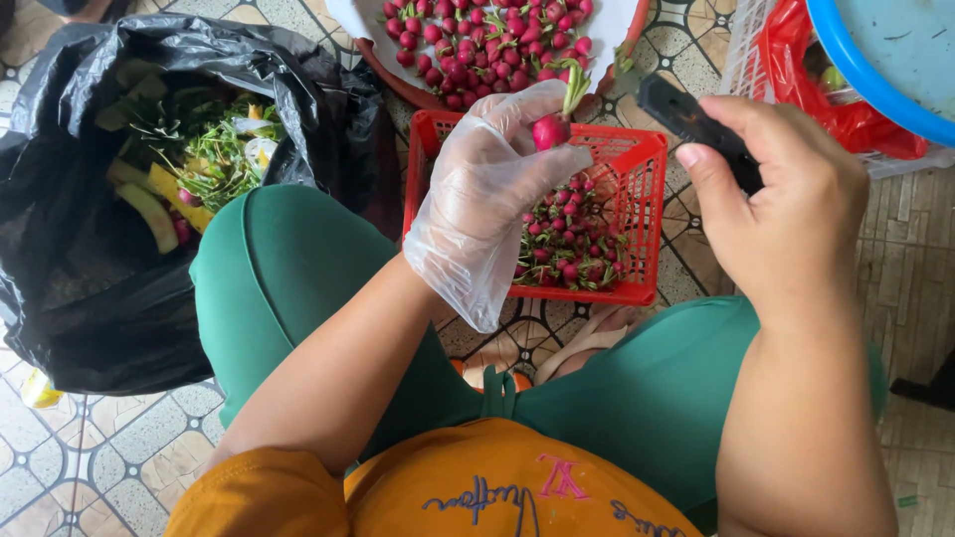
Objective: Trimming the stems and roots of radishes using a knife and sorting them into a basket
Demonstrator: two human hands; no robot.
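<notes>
Tiled floor below: gloved left hand (487,189) pinches one radish (549,131), right hand (786,199) grips one black knife (696,127)

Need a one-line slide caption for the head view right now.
Gloved left hand holds a radish over a red basket of radishes; bare right hand grips a dark-handled knife.

the left hand (492,189) wears a thin clear plastic glove, crinkled and faintly shiny, pinching a smooth, glossy red radish (549,131). the right hand (786,199) is bare, wrapped round a matt black handle (686,121) that looks plastic. below sits a red plastic basket (637,159), hard lattice walls. the black rubbish bag (90,288) is thin plastic film, wrinkled, slick sheen. the floor (109,457) is patterned tile, smooth. green trousers (288,268) are soft matt cloth.
</notes>
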